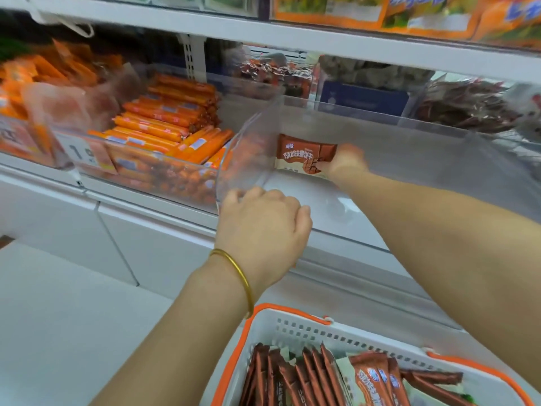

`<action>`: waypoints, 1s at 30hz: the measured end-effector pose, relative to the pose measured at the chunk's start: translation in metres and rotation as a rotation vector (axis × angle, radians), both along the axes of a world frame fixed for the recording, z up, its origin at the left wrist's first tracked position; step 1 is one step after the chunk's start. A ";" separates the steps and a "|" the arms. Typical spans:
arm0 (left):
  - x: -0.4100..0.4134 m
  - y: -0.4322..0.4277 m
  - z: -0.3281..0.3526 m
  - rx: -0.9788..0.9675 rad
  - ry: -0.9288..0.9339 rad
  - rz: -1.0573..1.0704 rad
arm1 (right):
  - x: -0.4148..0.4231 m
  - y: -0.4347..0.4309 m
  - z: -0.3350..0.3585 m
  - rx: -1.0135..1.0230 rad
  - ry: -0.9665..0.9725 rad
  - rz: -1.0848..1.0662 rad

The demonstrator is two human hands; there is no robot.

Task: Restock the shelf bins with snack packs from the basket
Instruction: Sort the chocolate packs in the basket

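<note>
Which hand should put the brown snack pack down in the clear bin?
Probably the right hand: it holds the brown snack pack inside the clear bin. The left hand grips the bin's front rim.

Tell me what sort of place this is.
Most likely a shop's snack aisle: white shelves carry clear bins of packaged food, one full of orange sausage sticks behind a price tag, and an orange-rimmed shopping basket holds brown snack packs.

Right hand [347, 164] holds a brown snack pack [301, 152] inside the clear bin [366, 115]; left hand [263, 227] grips its front rim.
</note>
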State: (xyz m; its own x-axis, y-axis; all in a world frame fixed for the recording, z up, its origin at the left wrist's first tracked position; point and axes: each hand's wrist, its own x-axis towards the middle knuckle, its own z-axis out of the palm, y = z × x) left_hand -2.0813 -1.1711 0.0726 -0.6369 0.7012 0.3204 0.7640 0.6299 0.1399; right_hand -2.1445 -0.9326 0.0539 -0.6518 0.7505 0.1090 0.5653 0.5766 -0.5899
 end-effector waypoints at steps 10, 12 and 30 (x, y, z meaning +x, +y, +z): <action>-0.002 -0.001 -0.003 0.024 0.003 -0.019 | -0.010 -0.005 0.004 -0.081 -0.093 -0.047; -0.001 -0.001 -0.003 0.025 -0.015 -0.019 | 0.003 -0.009 0.016 -0.131 -0.079 -0.019; 0.131 0.020 -0.076 -0.167 0.254 -0.622 | 0.328 -0.048 -0.096 -0.006 -0.660 0.289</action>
State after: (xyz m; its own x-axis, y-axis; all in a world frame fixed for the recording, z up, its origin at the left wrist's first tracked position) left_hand -1.9503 -1.1510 -0.0039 -0.0201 0.9648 0.2621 0.9865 0.0618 -0.1518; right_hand -1.8165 -0.9808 -0.0419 -0.7529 0.5370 -0.3804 0.6302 0.7550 -0.1815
